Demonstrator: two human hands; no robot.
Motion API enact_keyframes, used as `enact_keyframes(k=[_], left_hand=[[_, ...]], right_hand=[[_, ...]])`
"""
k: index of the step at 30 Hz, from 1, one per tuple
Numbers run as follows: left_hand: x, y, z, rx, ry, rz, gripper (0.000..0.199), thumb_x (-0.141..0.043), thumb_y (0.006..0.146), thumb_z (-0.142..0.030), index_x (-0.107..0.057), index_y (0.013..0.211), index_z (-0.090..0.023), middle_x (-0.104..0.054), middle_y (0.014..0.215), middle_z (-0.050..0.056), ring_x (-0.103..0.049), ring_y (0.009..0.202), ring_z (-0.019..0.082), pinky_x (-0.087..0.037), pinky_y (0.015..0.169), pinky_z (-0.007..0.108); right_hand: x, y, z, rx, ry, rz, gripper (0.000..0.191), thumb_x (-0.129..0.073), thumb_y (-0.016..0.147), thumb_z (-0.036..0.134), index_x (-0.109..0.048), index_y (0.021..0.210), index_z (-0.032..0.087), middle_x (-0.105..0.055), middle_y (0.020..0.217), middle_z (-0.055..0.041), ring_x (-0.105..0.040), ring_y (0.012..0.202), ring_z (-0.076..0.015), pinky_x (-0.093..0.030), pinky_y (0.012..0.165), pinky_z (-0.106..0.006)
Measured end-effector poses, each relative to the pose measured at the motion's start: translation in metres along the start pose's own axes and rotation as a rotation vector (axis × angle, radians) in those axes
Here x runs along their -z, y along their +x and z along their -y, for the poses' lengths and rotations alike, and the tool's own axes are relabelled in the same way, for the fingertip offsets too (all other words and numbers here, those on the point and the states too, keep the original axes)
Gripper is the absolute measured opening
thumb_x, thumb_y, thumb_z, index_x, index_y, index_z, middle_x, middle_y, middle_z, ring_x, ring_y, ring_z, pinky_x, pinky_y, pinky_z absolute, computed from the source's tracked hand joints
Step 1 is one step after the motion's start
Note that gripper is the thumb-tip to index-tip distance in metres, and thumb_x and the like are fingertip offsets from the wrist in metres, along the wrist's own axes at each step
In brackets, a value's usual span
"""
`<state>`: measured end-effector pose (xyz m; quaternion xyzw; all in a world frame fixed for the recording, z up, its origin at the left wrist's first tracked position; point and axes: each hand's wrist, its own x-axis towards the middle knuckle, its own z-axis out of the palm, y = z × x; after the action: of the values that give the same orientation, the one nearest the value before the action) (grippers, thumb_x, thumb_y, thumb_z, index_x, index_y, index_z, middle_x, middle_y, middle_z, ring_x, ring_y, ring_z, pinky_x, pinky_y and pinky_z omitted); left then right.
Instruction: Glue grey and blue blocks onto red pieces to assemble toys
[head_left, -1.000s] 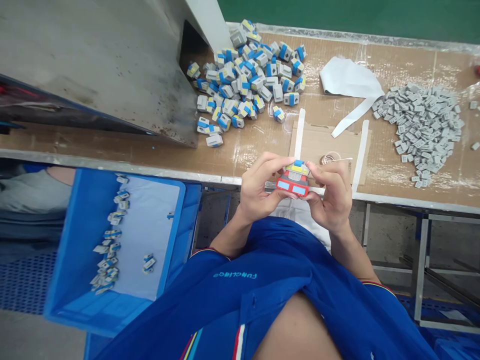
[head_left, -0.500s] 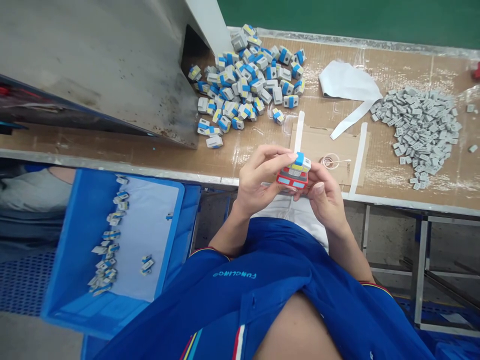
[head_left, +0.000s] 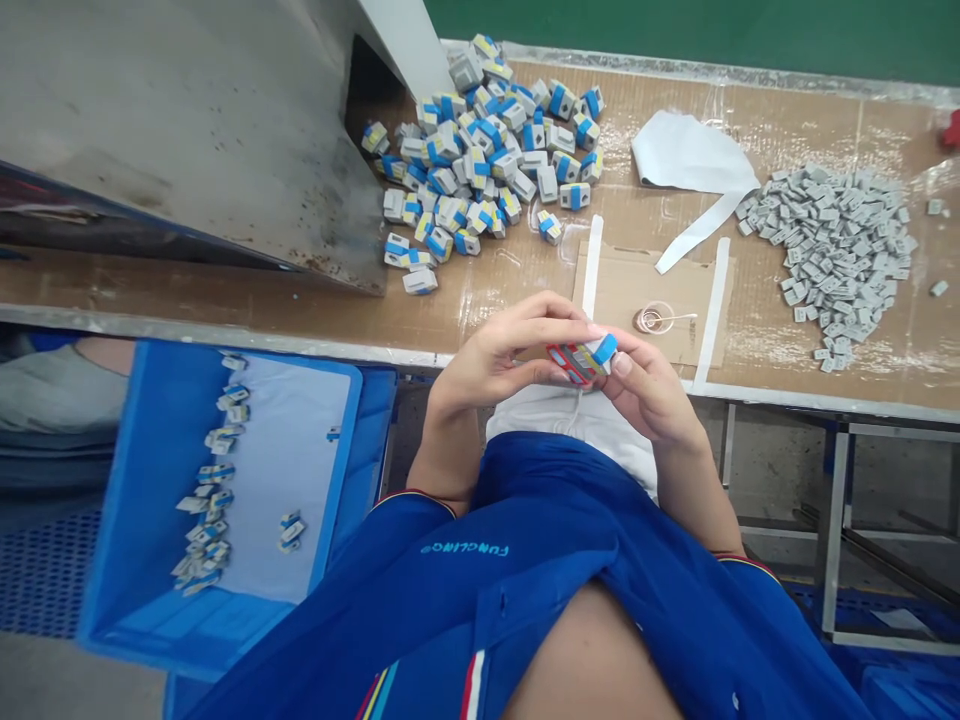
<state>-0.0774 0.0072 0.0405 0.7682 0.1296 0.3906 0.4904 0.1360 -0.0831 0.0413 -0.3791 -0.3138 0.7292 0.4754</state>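
Left hand [head_left: 510, 355] and right hand [head_left: 649, 390] hold small red, grey and blue plastic piece [head_left: 581, 362] between them, near front edge of brown desk [head_left: 787, 120]. Left grip is narrow, closed on its red side; right grip is narrow also, fingers at its blue and white end. Beyond, on desk: small round clear dish [head_left: 654, 318] with thin white stick, on brown cardboard sheet [head_left: 679, 345]. Blue cloth shirt [head_left: 540, 530] has light-blue letters, maybe "FUNCLINGO", spelling not certain.

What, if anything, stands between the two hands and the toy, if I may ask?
Nothing visible stands in the way: the left hand and the right hand both have their bare fingers directly on the toy.
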Motion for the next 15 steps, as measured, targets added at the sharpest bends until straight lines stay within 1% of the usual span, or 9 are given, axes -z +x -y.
enact_keyframes(k=[2,3,4,6,8,10,13,15], left_hand=[[-0.007,-0.003,0.004,0.024,-0.019,-0.078,0.056,-0.082,0.097,-0.047,-0.07,0.151,-0.037,-0.074,0.132,0.01,-0.074,0.121,0.024,-0.065,0.101,0.037],[-0.013,-0.004,0.007,0.037,-0.032,-0.13,0.062,-0.084,0.095,-0.051,-0.067,0.154,-0.037,-0.072,0.136,0.01,-0.074,0.121,0.024,-0.065,0.101,0.036],[-0.02,-0.006,0.009,0.05,-0.043,-0.189,0.071,-0.086,0.091,-0.055,-0.065,0.156,-0.037,-0.07,0.139,0.009,-0.074,0.12,0.023,-0.066,0.099,0.034],[-0.033,-0.01,0.013,0.081,-0.04,-0.295,0.084,-0.091,0.084,-0.06,-0.06,0.159,-0.037,-0.067,0.144,0.009,-0.074,0.119,0.022,-0.066,0.098,0.032],[-0.045,-0.012,0.014,0.088,0.008,-0.374,0.086,-0.09,0.083,-0.064,-0.061,0.158,-0.034,-0.066,0.144,0.011,-0.072,0.125,0.024,-0.065,0.1,0.033],[-0.053,-0.013,0.014,0.065,0.068,-0.426,0.082,-0.087,0.084,-0.067,-0.064,0.154,-0.031,-0.069,0.141,0.012,-0.07,0.13,0.026,-0.065,0.102,0.036],[-0.055,-0.01,0.012,0.004,0.132,-0.444,0.077,-0.084,0.086,-0.069,-0.067,0.15,-0.029,-0.072,0.139,0.013,-0.069,0.132,0.028,-0.063,0.108,0.042],[-0.053,-0.008,0.011,-0.03,0.153,-0.427,0.075,-0.081,0.088,-0.07,-0.068,0.149,-0.03,-0.072,0.14,0.014,-0.069,0.133,0.029,-0.06,0.112,0.046]], right_hand=[[-0.004,0.0,-0.002,0.025,0.024,-0.046,0.057,-0.093,0.081,0.062,-0.078,0.124,0.03,-0.083,0.124,-0.0065,-0.077,0.114,-0.0251,-0.065,0.106,-0.045],[-0.006,0.001,-0.003,0.041,0.039,-0.072,0.059,-0.094,0.079,0.06,-0.077,0.127,0.03,-0.082,0.131,-0.0067,-0.076,0.121,-0.026,-0.063,0.112,-0.046],[-0.008,0.001,-0.005,0.056,0.054,-0.096,0.061,-0.096,0.078,0.058,-0.075,0.129,0.031,-0.08,0.136,-0.0067,-0.075,0.125,-0.0263,-0.061,0.116,-0.047],[-0.012,0.002,-0.009,0.089,0.08,-0.142,0.066,-0.097,0.076,0.054,-0.072,0.134,0.033,-0.076,0.144,-0.0065,-0.073,0.129,-0.026,-0.06,0.118,-0.046],[-0.013,0.005,-0.014,0.133,0.089,-0.172,0.069,-0.099,0.075,0.051,-0.068,0.135,0.034,-0.075,0.143,-0.0059,-0.073,0.127,-0.0246,-0.063,0.114,-0.044],[-0.013,0.007,-0.02,0.176,0.087,-0.166,0.072,-0.1,0.073,0.048,-0.065,0.134,0.035,-0.076,0.137,-0.0046,-0.075,0.117,-0.0222,-0.067,0.105,-0.042],[-0.01,0.011,-0.027,0.215,0.09,-0.132,0.074,-0.102,0.07,0.049,-0.063,0.131,0.036,-0.076,0.128,-0.0023,-0.075,0.103,-0.0191,-0.069,0.091,-0.037],[-0.01,0.012,-0.031,0.21,0.087,-0.125,0.075,-0.103,0.067,0.055,-0.063,0.128,0.035,-0.075,0.124,-0.0024,-0.075,0.1,-0.0191,-0.069,0.086,-0.036]])
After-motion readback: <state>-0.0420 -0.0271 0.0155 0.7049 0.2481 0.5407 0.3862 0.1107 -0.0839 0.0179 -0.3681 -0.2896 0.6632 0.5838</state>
